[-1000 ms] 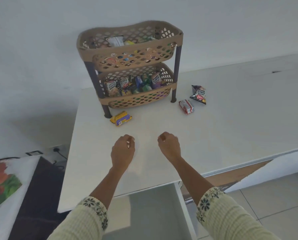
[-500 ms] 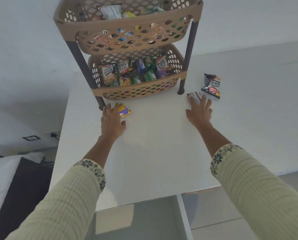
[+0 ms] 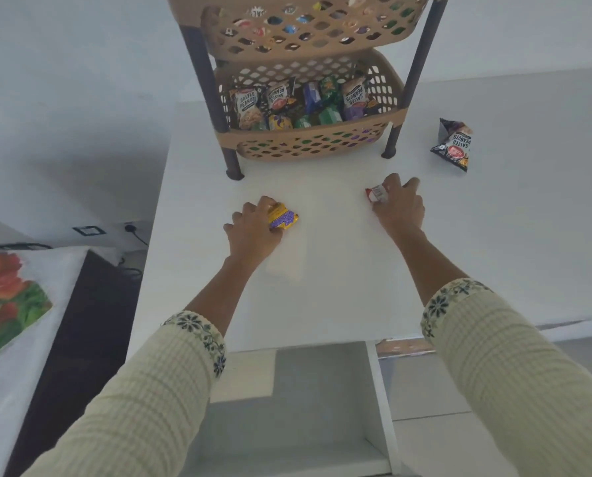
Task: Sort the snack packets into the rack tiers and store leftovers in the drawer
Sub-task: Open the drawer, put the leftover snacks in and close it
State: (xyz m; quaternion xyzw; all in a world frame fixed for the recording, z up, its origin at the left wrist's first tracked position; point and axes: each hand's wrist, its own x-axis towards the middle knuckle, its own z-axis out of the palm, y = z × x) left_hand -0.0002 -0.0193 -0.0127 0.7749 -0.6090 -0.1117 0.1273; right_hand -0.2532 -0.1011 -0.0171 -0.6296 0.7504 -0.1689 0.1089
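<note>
The left hand (image 3: 253,228) grips a small yellow-and-purple foil packet (image 3: 285,219) on the white table (image 3: 322,280); the right hand (image 3: 399,208) grips a small red-and-white packet (image 3: 376,194); both look light and crinkly; best held round the middle.

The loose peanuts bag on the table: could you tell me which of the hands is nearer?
Right. The right hand lies left of the peanuts bag, nearer the person; the left hand is farther left.
</note>
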